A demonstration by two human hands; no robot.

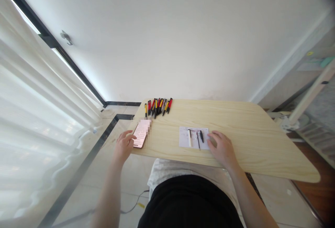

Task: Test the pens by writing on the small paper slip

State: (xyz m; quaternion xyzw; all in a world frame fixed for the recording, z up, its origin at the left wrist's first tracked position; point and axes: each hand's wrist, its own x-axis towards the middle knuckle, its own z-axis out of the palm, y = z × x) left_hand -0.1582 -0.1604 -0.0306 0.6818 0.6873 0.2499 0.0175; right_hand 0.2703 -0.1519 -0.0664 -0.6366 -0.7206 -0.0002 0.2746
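Through the head camera I saw the left hand (125, 142) loosely spread, holding nothing I could make out, a fingertip on or just above the lit screen of a flat, dark-rimmed rectangular phone (140, 133), which lay at the left end of the pale wood-grained table (246, 126). The right hand (222, 147) was half open, thumb and fingers apart, its tips at the right edge of a small white sheet of paper (184, 139). On that sheet lay a slender white tube (190, 139), a thin dark rod (198, 141) and a short black tapered piece (201, 136), all apart.

I judged these three light and stiff, probably plastic and apt to roll, each best pinched across its middle; the rod, being thinnest, seemed likeliest to bend. The paper looked limp, better taken by an edge. The phone I took for heavier, slick and breakable, safest held by its long sides.
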